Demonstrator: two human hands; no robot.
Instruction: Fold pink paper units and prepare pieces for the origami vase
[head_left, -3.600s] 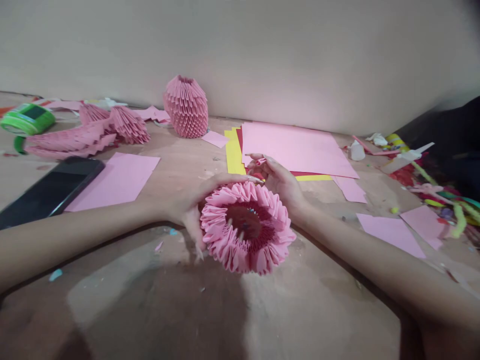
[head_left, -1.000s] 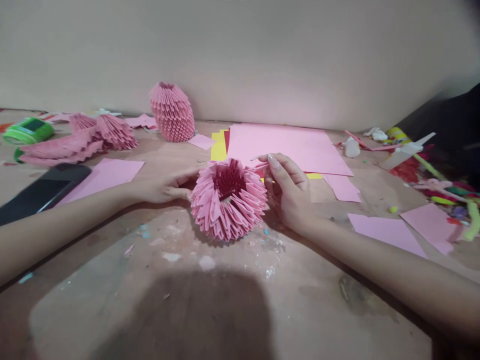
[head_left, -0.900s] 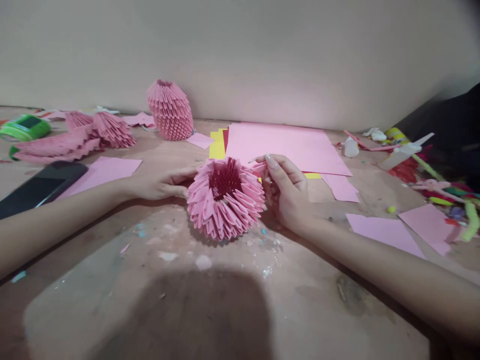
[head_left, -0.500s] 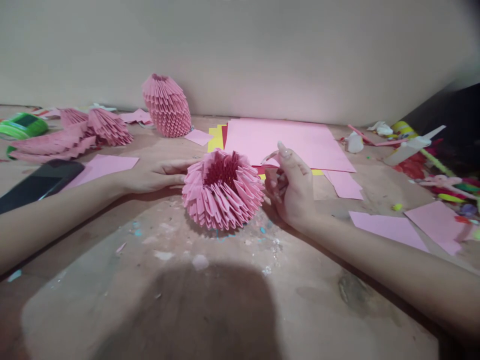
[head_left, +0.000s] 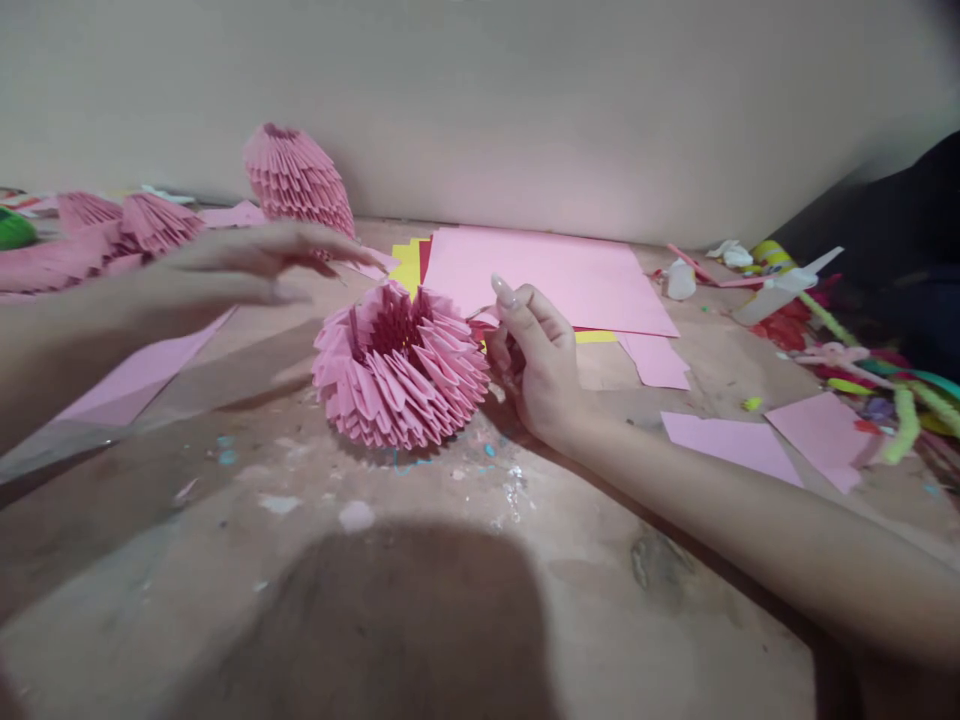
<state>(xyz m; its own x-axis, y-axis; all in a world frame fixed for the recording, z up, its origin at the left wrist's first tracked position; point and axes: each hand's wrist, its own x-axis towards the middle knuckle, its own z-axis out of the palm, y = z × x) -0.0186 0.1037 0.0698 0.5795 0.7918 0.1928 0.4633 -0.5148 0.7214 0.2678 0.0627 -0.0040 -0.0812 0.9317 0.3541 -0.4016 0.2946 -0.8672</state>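
A round, bowl-like ring of folded pink paper pieces [head_left: 397, 400], hollow in the middle, sits on the table with its pointed rim upward. My left hand [head_left: 262, 262] is in the air to the upper left of the ring, apart from it, fingers stretched out and holding nothing. Close against the ring's right side is my right hand [head_left: 536, 365], its fingers curled and the thumb up near the index finger. Whatever may be between those fingers is too small or hidden to make out.
A taller folded-paper piece [head_left: 300, 175] stands behind at left, near more folded pink sections [head_left: 157, 222]. Pink sheets [head_left: 555, 275] lie over yellow and red ones by the wall. Pink scraps [head_left: 731, 445], a glue bottle [head_left: 787, 285] and pipe cleaners [head_left: 904, 425] are at right.
My left hand has let go of the ring's left side and risen up and to the left. My right hand stays beside the ring. The whole view has shifted, moving things leftward.
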